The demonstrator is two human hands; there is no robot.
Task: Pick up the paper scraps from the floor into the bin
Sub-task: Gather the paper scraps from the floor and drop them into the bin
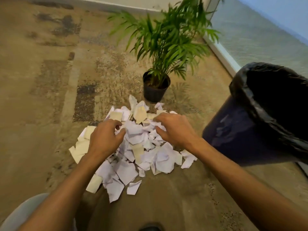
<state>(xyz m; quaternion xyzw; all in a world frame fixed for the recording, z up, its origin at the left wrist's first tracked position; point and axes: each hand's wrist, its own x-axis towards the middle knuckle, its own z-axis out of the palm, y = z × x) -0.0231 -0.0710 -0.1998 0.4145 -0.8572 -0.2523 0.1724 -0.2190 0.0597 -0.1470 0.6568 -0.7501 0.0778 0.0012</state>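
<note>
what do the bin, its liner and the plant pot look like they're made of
The bin looks like smooth dark blue plastic, judging by the dull sheen on its wall. Its liner seems thin glossy black plastic film, crinkled and folded over the rim. The plant pot appears to be matte black plastic with faint vertical ribs, though blur leaves that uncertain.

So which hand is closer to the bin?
The right hand. It rests on the paper pile just beside the bin; the left hand sits farther away, across the pile.
</note>
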